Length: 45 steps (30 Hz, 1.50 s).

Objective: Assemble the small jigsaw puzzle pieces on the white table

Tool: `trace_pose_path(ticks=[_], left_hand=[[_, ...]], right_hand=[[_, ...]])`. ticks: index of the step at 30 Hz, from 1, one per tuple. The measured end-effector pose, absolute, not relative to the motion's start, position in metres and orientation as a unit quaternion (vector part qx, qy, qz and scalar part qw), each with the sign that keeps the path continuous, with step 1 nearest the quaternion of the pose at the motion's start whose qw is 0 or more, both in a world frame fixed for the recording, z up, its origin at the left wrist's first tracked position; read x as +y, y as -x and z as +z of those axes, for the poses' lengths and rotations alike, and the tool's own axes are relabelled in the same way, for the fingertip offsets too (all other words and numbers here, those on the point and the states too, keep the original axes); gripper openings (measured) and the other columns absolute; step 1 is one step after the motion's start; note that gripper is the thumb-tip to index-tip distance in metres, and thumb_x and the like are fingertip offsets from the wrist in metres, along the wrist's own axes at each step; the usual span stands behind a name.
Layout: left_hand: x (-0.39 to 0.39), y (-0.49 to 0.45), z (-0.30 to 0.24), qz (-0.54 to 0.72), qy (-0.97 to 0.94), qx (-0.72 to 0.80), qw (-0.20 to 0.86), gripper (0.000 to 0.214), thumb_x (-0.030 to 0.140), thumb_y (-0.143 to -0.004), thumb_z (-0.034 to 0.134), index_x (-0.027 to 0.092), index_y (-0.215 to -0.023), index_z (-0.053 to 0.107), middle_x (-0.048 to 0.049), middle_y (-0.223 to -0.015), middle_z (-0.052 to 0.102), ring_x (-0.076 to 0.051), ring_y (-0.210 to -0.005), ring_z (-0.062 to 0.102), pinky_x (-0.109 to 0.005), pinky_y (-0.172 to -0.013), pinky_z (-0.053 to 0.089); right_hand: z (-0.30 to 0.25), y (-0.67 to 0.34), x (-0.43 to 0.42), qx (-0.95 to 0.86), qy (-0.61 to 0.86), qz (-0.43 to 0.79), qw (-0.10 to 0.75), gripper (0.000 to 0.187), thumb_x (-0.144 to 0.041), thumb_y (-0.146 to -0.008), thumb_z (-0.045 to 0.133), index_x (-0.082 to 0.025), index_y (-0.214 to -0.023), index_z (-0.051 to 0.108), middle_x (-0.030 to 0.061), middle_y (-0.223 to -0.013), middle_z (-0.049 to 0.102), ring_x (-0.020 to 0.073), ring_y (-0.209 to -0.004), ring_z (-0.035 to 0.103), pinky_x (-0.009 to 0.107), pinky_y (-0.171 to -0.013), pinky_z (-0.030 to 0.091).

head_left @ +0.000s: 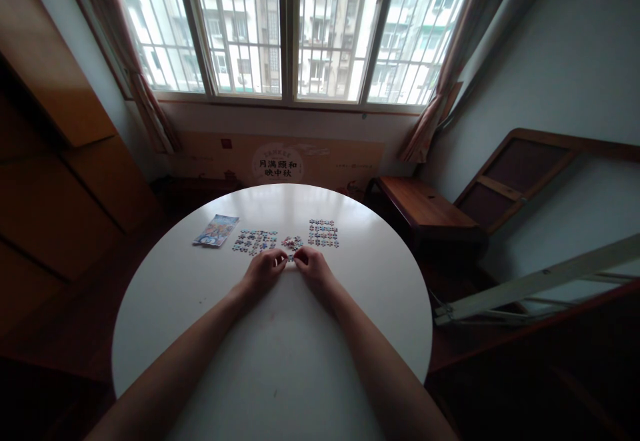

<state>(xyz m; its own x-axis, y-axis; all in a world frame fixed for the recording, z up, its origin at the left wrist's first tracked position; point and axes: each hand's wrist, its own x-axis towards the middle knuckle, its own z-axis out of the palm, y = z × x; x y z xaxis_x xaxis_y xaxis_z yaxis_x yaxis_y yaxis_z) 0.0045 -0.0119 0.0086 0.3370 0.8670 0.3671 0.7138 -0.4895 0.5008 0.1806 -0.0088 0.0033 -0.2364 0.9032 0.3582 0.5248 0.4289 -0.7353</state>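
My left hand (265, 269) and my right hand (311, 266) meet on the round white table (210, 334), fingers curled and pinched together around a small jigsaw piece (291, 256) between the fingertips. Just beyond them lies a small joined cluster of puzzle pieces (292, 242). A spread of loose pieces (254, 241) lies to the left and a neat block of pieces (323, 233) to the right. A colourful picture card (217, 230) rests at the far left of the row.
A barred window (290, 28) with curtains fills the far wall, and a printed cardboard panel (277, 161) stands under it. A low wooden bench (423, 206) and a leaning wooden frame (520, 174) stand right; wooden cabinets (55, 181) stand left.
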Motion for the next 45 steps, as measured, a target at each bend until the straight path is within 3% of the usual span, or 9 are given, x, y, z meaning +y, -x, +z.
trace_pose_path(ticks=[45], left_hand=[[-0.0120, -0.0043, 0.0091, 0.298, -0.811, 0.488, 0.127, 0.015, 0.023, -0.080, 0.054, 0.019, -0.083, 0.068, -0.0009, -0.070, 0.065, -0.011, -0.062, 0.055, -0.020, -0.061, 0.040]], right_hand=[[0.0023, -0.1794, -0.0080, -0.744, 0.478, 0.245, 0.397, 0.010, -0.016, -0.075, 0.053, -0.016, -0.077, 0.063, 0.0019, -0.071, 0.061, 0.0132, -0.065, 0.054, 0.023, -0.063, 0.041]])
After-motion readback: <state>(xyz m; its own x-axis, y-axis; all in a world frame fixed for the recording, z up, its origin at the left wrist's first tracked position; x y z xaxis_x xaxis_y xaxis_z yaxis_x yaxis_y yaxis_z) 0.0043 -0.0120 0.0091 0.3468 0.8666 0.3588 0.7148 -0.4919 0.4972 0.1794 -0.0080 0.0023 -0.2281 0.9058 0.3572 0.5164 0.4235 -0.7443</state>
